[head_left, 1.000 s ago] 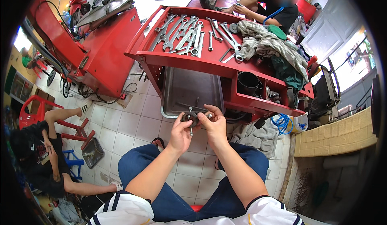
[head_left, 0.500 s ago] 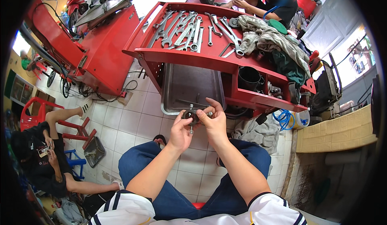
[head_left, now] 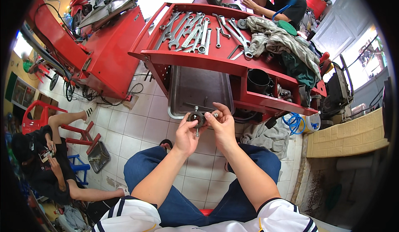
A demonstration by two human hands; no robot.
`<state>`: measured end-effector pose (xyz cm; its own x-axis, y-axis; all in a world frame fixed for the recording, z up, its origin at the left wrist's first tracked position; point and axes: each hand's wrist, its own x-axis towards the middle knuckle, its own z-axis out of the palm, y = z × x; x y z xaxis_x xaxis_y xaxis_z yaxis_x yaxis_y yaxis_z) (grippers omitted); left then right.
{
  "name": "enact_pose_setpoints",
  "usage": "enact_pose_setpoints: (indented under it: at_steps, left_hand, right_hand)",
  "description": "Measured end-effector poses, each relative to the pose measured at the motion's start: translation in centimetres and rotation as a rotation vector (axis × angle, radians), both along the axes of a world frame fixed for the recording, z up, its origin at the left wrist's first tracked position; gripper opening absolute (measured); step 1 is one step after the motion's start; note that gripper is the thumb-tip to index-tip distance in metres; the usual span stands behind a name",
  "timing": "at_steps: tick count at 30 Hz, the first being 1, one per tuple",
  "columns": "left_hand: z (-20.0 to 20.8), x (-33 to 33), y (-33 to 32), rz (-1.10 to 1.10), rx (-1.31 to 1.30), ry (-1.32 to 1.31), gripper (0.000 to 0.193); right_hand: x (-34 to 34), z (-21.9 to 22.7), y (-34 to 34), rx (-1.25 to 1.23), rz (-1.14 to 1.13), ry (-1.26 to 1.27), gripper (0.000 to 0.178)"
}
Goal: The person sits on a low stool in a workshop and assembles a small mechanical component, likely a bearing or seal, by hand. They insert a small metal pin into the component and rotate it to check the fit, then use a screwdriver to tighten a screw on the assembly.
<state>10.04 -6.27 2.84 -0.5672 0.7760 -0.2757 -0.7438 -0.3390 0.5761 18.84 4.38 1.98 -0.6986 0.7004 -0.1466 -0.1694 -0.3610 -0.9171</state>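
Note:
In front of my knees, my left hand (head_left: 185, 135) grips a dark round metal part (head_left: 194, 118) with silver bolts standing out of its top and bottom. Its thumb lies across the face of the part. Close against its right side is my right hand (head_left: 223, 128), which pinches a small silver bolt (head_left: 215, 115) between thumb and fingers. The forefinger is raised and bent. Whether this bolt is threaded into the round part cannot be made out.
Ahead stands a red tool cart (head_left: 183, 57) with several wrenches (head_left: 193, 32) and crumpled rags (head_left: 274, 36) on top. Beneath it juts a grey metal tray (head_left: 199, 84). One co-worker (head_left: 41, 161) sits at left; another person (head_left: 286, 7) is behind the cart.
My right thumb and fingers have shifted slightly around the small bolt, which shows more clearly. The round part stays in my left hand. The person behind the cart has moved both hands.

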Motion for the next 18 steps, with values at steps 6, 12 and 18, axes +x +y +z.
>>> enact_pose_setpoints:
  at_steps: [6,12,18]
  left_hand:
    - [-0.4,-0.6,-0.2,-0.012,0.009,-0.025,0.023]
    - [-0.9,-0.7,-0.2,-0.029,-0.012,0.07,0.022]
    - [0.1,0.1,0.2,-0.062,-0.054,0.073,0.021]
  right_hand:
    - [-0.3,1.5,-0.4,-0.059,0.005,0.211,0.059]
    - [-0.1,1.0,0.0,0.001,0.0,0.042,0.061]
    - [-0.3,0.8,-0.1,0.022,-0.081,0.089,0.058]
